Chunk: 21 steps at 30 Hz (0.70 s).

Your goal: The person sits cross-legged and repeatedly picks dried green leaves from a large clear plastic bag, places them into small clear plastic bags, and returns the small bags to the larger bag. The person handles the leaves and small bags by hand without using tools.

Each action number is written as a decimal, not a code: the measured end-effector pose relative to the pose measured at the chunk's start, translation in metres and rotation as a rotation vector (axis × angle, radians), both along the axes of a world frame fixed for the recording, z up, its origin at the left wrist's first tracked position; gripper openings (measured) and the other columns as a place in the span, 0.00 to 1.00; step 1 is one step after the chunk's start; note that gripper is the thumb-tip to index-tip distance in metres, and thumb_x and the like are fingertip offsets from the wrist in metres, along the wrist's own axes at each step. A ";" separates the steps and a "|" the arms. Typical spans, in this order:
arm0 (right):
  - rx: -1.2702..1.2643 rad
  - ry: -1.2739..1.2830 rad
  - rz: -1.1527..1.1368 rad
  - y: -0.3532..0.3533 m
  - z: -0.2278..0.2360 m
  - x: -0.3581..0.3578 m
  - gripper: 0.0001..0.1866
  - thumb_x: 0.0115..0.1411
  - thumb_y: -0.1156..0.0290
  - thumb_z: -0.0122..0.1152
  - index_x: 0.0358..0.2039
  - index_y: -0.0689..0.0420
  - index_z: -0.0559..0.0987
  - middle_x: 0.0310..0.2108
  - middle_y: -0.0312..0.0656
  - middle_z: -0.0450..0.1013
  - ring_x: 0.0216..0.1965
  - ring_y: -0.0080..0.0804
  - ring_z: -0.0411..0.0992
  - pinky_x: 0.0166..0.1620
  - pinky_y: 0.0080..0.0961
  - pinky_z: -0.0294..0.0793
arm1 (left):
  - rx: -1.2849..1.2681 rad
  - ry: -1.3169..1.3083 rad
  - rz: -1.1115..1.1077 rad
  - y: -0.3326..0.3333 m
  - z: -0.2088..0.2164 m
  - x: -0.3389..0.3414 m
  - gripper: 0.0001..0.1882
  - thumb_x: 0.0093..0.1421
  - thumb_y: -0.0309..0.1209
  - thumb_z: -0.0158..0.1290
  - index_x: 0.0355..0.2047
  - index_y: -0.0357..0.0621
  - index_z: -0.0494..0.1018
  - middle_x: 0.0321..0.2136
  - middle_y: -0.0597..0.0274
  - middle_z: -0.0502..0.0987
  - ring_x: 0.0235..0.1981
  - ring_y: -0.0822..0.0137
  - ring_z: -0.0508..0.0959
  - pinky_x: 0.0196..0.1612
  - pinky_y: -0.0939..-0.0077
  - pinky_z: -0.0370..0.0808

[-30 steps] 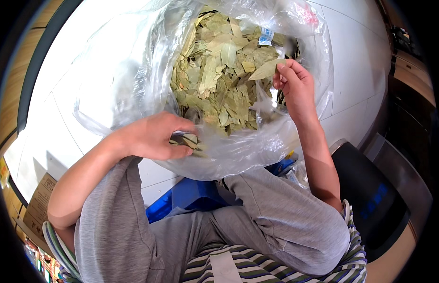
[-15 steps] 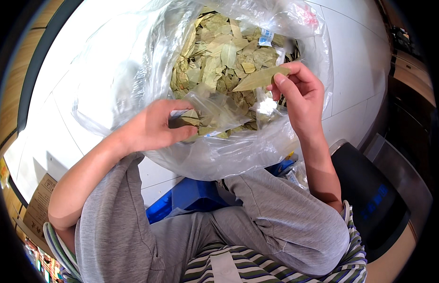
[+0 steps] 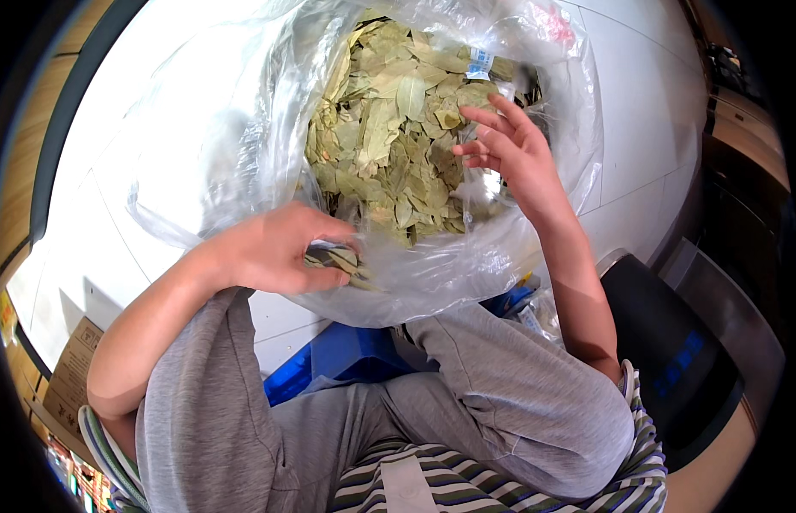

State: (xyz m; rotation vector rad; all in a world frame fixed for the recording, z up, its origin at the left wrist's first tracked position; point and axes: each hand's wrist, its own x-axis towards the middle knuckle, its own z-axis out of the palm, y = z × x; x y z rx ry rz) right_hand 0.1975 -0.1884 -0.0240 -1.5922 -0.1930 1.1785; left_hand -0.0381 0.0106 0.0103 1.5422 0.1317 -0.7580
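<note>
A large clear plastic bag lies open in front of me, full of dried green bay leaves. My left hand, at the bag's near left edge, has its thumb and fingers curled around a small clear plastic bag with several bay leaves inside. Part of that small bag is hard to tell from the large bag's edge. Over the right side of the leaves hovers my right hand, fingers spread, with nothing in it.
A blue and white printed packet lies among the leaves at the back. Below the large bag, a blue bag sits between my legs. A black stool stands at right, a cardboard box at left, on white floor tiles.
My right hand no longer holds the single bay leaf, and its fingers have opened out. My left hand has lowered slightly with the small bag toward the large bag's near edge.
</note>
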 end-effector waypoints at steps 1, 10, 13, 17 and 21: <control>-0.035 -0.146 0.156 -0.008 -0.013 0.005 0.26 0.66 0.71 0.54 0.61 0.68 0.65 0.53 0.50 0.73 0.40 0.30 0.78 0.42 0.22 0.76 | -0.010 -0.022 -0.045 0.000 0.001 0.002 0.17 0.56 0.32 0.58 0.45 0.37 0.77 0.32 0.50 0.81 0.31 0.59 0.79 0.37 0.66 0.73; -0.103 -0.977 0.329 0.011 -0.034 0.008 0.12 0.60 0.73 0.61 0.44 0.62 0.78 0.40 0.45 0.76 0.32 0.27 0.76 0.33 0.24 0.75 | 0.030 -0.021 -0.088 0.000 0.007 0.005 0.17 0.55 0.30 0.58 0.44 0.37 0.78 0.32 0.49 0.81 0.31 0.59 0.79 0.36 0.67 0.74; -0.089 -1.093 0.308 0.037 -0.042 0.022 0.15 0.57 0.70 0.61 0.45 0.60 0.79 0.42 0.50 0.74 0.30 0.38 0.76 0.38 0.33 0.76 | 0.019 -0.003 -0.101 -0.001 0.009 0.010 0.17 0.55 0.31 0.58 0.44 0.36 0.78 0.32 0.49 0.81 0.31 0.59 0.79 0.36 0.67 0.74; -0.128 -1.126 0.324 0.053 -0.038 0.019 0.16 0.57 0.68 0.60 0.45 0.59 0.79 0.42 0.49 0.75 0.28 0.39 0.75 0.40 0.36 0.75 | 0.000 -0.009 -0.067 -0.001 0.004 0.004 0.17 0.55 0.30 0.58 0.44 0.36 0.77 0.32 0.48 0.81 0.31 0.58 0.79 0.36 0.67 0.73; -0.101 -0.765 0.367 0.038 -0.024 0.003 0.11 0.58 0.68 0.59 0.36 0.61 0.81 0.30 0.49 0.77 0.25 0.41 0.75 0.36 0.38 0.75 | -0.044 -0.120 -0.114 -0.001 -0.005 -0.004 0.13 0.55 0.30 0.61 0.39 0.38 0.76 0.26 0.56 0.79 0.24 0.63 0.75 0.27 0.70 0.69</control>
